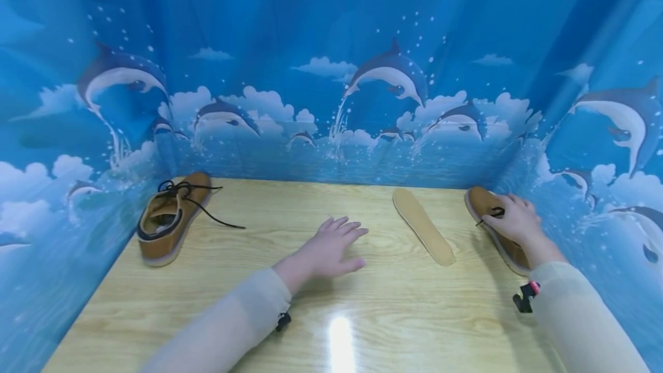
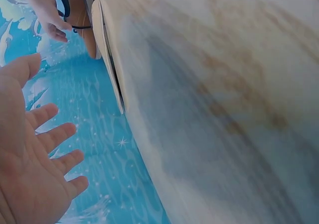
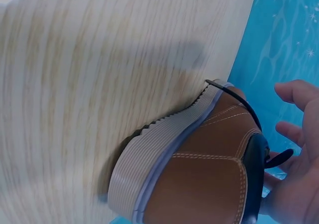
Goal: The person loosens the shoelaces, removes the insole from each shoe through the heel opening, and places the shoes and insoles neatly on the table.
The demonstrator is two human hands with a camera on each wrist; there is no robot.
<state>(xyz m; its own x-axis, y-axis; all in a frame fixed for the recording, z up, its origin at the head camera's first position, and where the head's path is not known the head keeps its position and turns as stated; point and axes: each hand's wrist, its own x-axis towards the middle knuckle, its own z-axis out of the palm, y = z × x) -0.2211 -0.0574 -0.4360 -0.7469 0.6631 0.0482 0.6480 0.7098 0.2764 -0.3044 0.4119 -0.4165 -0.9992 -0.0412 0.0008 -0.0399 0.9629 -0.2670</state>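
My left hand point(image 1: 331, 249) hovers over the middle of the table, fingers spread and holding nothing; its palm and fingers also show in the left wrist view. To its right lies a tan insole point(image 1: 422, 226). At the right side, my right hand point(image 1: 518, 220) is over a brown lace-up shoe point(image 1: 481, 200), covering part of its laces. In the right wrist view that shoe point(image 3: 199, 184) has a pale ridged sole and a black lace point(image 3: 249, 107) hanging over its side. The right fingers point(image 3: 289, 132) are loosely extended beside the shoe's opening.
A matching brown shoe point(image 1: 171, 220) stands at the table's far left, its black laces trailing onto the wood. Blue dolphin-print curtains point(image 1: 311, 73) wall the back and both sides of the wooden table point(image 1: 383, 309).
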